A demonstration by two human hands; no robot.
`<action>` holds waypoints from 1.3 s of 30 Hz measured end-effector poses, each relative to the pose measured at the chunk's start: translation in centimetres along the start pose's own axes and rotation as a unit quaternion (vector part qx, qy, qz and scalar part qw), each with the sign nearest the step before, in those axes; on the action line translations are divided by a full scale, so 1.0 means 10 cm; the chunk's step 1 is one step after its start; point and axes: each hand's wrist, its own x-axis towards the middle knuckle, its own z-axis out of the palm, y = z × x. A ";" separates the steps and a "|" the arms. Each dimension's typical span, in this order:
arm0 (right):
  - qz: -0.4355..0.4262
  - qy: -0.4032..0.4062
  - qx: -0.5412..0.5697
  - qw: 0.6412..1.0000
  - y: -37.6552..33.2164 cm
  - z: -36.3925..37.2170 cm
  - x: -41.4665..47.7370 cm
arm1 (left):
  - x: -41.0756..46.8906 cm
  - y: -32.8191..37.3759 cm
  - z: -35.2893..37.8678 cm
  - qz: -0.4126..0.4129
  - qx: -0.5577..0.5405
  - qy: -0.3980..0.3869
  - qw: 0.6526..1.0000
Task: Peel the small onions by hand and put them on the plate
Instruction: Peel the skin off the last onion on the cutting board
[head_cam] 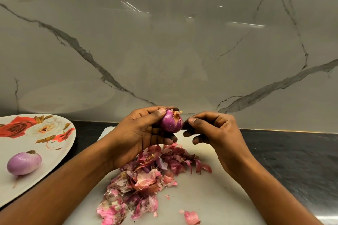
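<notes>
My left hand (139,133) grips a small purple onion (172,123) above the white cutting board (210,193), its dry root tuft pointing up. My right hand (214,129) is just to the right of the onion, fingers curled, thumb and fingertips touching its side. A peeled pale-purple onion (23,163) lies on the floral plate (60,144) at the left. A heap of pink and red onion skins (146,175) covers the middle of the board under my hands.
The board rests on a dark countertop (292,157), which runs to the right. A grey marble wall (164,51) rises right behind it. A loose skin piece (192,217) lies near the board's front edge.
</notes>
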 end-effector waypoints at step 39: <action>-0.146 0.006 -0.180 0.973 -0.01 0.06 -0.08 | -0.04 -0.05 0.01 0.062 0.178 -0.022 0.982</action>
